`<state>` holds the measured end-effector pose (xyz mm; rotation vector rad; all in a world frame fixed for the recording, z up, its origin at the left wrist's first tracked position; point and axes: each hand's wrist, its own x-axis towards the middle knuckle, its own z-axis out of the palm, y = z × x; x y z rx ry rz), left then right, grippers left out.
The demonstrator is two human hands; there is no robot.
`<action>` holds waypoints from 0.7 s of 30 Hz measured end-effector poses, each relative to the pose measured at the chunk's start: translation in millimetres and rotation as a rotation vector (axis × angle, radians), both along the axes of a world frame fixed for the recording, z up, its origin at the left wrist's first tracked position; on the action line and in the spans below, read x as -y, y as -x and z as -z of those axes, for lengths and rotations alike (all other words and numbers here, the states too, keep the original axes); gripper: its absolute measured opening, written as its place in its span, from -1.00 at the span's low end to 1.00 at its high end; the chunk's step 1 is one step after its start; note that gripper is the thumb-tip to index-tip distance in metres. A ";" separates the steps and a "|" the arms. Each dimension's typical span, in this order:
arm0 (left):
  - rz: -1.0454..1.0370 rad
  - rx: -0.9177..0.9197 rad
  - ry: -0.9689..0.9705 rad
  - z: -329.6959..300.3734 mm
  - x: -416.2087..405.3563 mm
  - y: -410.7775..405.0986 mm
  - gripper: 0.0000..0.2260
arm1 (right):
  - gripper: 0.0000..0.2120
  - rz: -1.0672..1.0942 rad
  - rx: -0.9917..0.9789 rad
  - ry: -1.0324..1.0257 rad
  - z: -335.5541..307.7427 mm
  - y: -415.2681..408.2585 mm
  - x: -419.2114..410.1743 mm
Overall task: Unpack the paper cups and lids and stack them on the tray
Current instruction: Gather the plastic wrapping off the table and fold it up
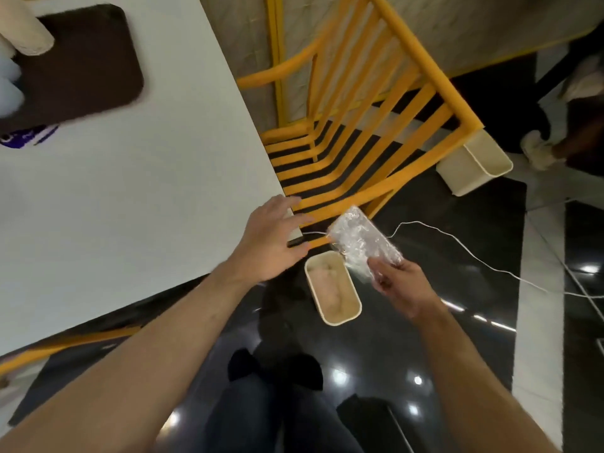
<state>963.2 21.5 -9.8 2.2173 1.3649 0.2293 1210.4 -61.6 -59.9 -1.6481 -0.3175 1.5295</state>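
My right hand [400, 286] holds a crumpled clear plastic wrapper [364, 245] above a cream bin [333, 289] on the floor; the bin has crumpled wrapping inside. My left hand [271, 238] is spread open over the near corner of the white table [130, 191], holding nothing. At the table's far left lies a dark brown tray [81, 67]. A cream stack of paper cups [27, 34] lies tilted over its corner, and whitish lids [8, 83] show at the frame's left edge.
A yellow slatted chair [359, 132] stands right of the table, above the bin. A second cream bin [474, 165] sits by its back leg. A thin white cable [457, 243] runs across the glossy black floor. Someone's foot [539, 152] shows at right.
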 end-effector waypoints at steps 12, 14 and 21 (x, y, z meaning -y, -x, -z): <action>0.144 -0.192 -0.586 81.5 -11.8 -8.4 -0.86 | -0.85 0.169 0.076 0.330 288.5 18.2 27.5; 0.109 -0.126 -0.582 88.5 -12.7 -6.1 -0.78 | -0.88 0.198 0.066 0.375 321.4 22.6 25.2; 0.123 -0.134 -0.557 90.6 -12.4 -6.2 -0.77 | -0.55 0.062 0.101 0.556 350.6 22.8 29.5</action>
